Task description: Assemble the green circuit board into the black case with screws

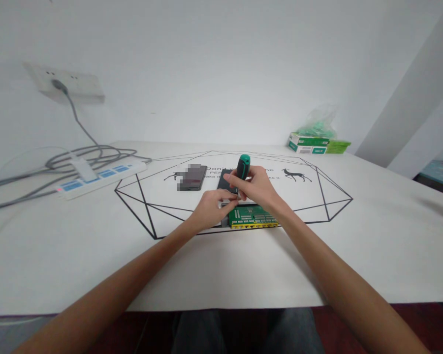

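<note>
My right hand (256, 184) grips a screwdriver (244, 166) with a green and black handle, its handle end up and its shaft pointing down. The fingertips of my left hand (212, 206) are pinched together close to the screwdriver's lower end; what they hold, if anything, is too small to tell. Below both hands lies a green circuit board (253, 215) with a row of yellow connectors along its near edge. Its far edge is partly hidden by my hands. Behind them, a flat black object (224, 182) is partly covered by my fingers.
A dark phone (194, 178) lies left of my hands. Further left are a white power strip (103, 179) and coiled grey cables (84, 155), one plugged into a wall socket (72, 83). Green and white boxes (308, 142) with a plastic bag stand at the back right.
</note>
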A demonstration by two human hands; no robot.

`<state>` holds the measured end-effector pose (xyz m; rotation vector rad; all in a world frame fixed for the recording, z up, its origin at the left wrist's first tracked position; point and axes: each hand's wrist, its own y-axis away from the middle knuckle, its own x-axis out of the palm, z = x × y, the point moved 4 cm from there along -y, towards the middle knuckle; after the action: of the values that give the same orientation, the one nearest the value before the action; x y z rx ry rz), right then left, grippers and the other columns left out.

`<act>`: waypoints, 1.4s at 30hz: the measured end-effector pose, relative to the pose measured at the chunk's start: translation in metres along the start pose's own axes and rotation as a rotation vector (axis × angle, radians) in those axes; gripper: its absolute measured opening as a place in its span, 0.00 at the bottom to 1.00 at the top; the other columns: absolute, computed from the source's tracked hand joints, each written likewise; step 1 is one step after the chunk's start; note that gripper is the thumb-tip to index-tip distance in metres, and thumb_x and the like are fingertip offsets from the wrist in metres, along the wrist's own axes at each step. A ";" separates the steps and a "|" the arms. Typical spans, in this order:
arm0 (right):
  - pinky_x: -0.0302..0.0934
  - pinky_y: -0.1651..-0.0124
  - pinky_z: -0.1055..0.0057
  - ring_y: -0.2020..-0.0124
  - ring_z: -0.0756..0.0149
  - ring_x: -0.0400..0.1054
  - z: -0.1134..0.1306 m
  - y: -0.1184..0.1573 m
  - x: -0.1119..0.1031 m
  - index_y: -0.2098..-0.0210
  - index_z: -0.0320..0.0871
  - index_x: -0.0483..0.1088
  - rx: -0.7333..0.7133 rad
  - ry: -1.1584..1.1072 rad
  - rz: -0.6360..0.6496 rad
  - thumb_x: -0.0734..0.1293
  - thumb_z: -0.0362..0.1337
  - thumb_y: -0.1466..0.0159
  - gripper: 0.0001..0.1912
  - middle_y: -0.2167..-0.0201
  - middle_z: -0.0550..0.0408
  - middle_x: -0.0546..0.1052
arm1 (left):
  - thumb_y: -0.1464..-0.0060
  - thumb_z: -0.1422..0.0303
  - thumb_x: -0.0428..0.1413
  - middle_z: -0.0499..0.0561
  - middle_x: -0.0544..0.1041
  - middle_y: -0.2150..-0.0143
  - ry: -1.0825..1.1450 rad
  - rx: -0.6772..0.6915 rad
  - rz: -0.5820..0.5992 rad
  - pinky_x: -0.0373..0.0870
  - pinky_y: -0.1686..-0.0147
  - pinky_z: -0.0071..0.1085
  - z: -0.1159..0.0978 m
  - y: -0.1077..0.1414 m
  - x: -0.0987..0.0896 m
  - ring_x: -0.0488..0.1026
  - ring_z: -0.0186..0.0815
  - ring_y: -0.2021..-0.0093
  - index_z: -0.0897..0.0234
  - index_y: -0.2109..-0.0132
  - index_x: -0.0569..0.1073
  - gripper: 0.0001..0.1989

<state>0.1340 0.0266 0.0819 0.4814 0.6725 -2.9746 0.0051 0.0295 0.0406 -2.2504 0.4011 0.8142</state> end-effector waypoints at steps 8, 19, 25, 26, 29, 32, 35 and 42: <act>0.56 0.76 0.71 0.80 0.70 0.61 0.004 0.002 0.001 0.75 0.41 0.69 -0.006 0.021 -0.001 0.70 0.51 0.45 0.18 0.84 0.58 0.68 | 0.46 0.67 0.58 0.49 0.83 0.64 0.007 -0.059 -0.021 0.71 0.63 0.31 0.003 -0.001 -0.001 0.78 0.38 0.63 0.61 0.64 0.81 0.07; 0.59 0.78 0.72 0.79 0.71 0.65 -0.001 0.000 0.004 0.67 0.41 0.70 -0.039 -0.016 0.002 0.68 0.53 0.43 0.19 0.74 0.54 0.75 | 0.46 0.67 0.58 0.49 0.83 0.64 -0.011 -0.044 -0.036 0.71 0.62 0.31 0.003 -0.001 -0.001 0.77 0.38 0.62 0.61 0.64 0.81 0.07; 0.55 0.83 0.74 0.86 0.75 0.61 0.000 0.000 0.001 0.69 0.42 0.67 -0.019 -0.089 -0.014 0.65 0.57 0.40 0.22 0.78 0.57 0.72 | 0.42 0.68 0.53 0.51 0.82 0.61 0.011 0.022 0.004 0.71 0.59 0.31 -0.003 -0.001 -0.003 0.77 0.37 0.60 0.63 0.61 0.80 0.10; 0.54 0.84 0.74 0.87 0.75 0.60 0.000 0.000 -0.001 0.69 0.42 0.66 -0.023 -0.109 -0.021 0.65 0.58 0.40 0.23 0.78 0.58 0.71 | 0.42 0.68 0.53 0.51 0.82 0.60 0.011 0.024 0.002 0.71 0.58 0.31 -0.003 -0.001 -0.003 0.77 0.37 0.59 0.63 0.61 0.80 0.10; 0.53 0.86 0.75 0.88 0.76 0.59 0.000 -0.001 -0.005 0.69 0.42 0.66 -0.031 -0.130 -0.049 0.65 0.58 0.41 0.23 0.79 0.59 0.71 | 0.44 0.69 0.54 0.53 0.81 0.61 -0.005 0.021 0.001 0.71 0.55 0.33 0.001 -0.001 -0.004 0.76 0.38 0.58 0.64 0.62 0.80 0.10; 0.53 0.86 0.75 0.88 0.76 0.59 -0.002 -0.001 -0.006 0.70 0.42 0.66 -0.034 -0.118 -0.051 0.65 0.59 0.41 0.24 0.80 0.59 0.71 | 0.47 0.72 0.54 0.53 0.81 0.61 -0.029 0.011 0.010 0.71 0.53 0.34 0.003 -0.001 -0.004 0.76 0.38 0.58 0.64 0.64 0.80 0.10; 0.52 0.86 0.75 0.88 0.76 0.59 -0.004 0.000 -0.002 0.72 0.43 0.65 -0.026 -0.107 -0.021 0.64 0.59 0.40 0.24 0.80 0.58 0.71 | 0.49 0.75 0.54 0.51 0.81 0.61 -0.044 0.004 0.017 0.71 0.52 0.35 0.004 -0.001 -0.004 0.76 0.38 0.58 0.62 0.64 0.81 0.11; 0.53 0.86 0.74 0.88 0.75 0.60 -0.002 0.002 0.002 0.73 0.43 0.65 -0.010 -0.067 0.001 0.65 0.58 0.41 0.24 0.81 0.58 0.70 | 0.50 0.75 0.53 0.52 0.81 0.61 -0.050 0.000 0.038 0.71 0.51 0.35 0.005 -0.001 -0.004 0.76 0.38 0.58 0.63 0.64 0.81 0.11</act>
<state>0.1329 0.0258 0.0788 0.3790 0.6801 -2.9704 0.0003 0.0344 0.0410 -2.2242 0.4214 0.8880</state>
